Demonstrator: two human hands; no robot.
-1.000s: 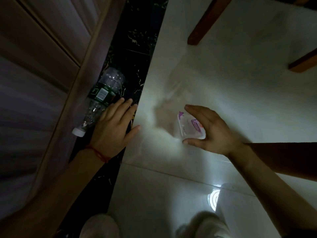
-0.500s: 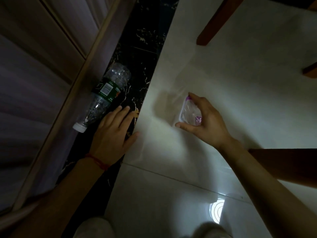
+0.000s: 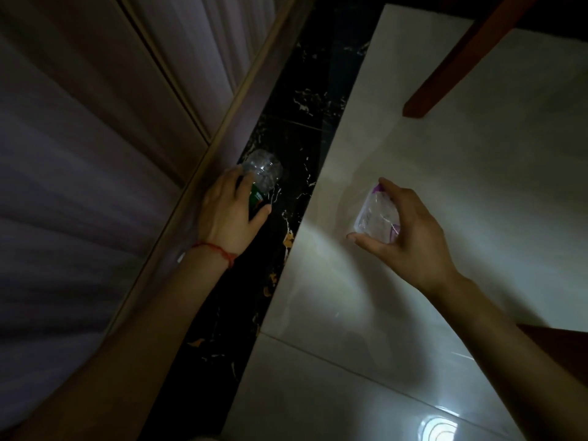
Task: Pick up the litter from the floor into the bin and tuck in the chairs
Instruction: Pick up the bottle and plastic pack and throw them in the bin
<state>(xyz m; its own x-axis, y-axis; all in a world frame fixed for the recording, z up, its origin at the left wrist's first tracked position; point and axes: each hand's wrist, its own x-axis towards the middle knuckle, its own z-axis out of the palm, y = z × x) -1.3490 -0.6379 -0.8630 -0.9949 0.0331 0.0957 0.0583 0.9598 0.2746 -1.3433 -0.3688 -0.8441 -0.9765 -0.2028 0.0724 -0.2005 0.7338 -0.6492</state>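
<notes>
Left hand (image 3: pixel 227 214) now grips the bottle (image 3: pixel 262 173) — right hand (image 3: pixel 410 230) pinches the wrapper (image 3: pixel 377 219) near a chair leg (image 3: pixel 451 62).

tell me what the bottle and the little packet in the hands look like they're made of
The bottle looks like thin clear plastic: see-through ribbed base catching glints, with a green label band. The packet seems to be soft, glossy plastic film, translucent with purple print and creases, though the dim light leaves it uncertain.

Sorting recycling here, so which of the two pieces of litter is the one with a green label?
The clear plastic bottle on the black marble strip, gripped by the left hand. The small clear wrapper with purple print in the right hand has none.
</notes>
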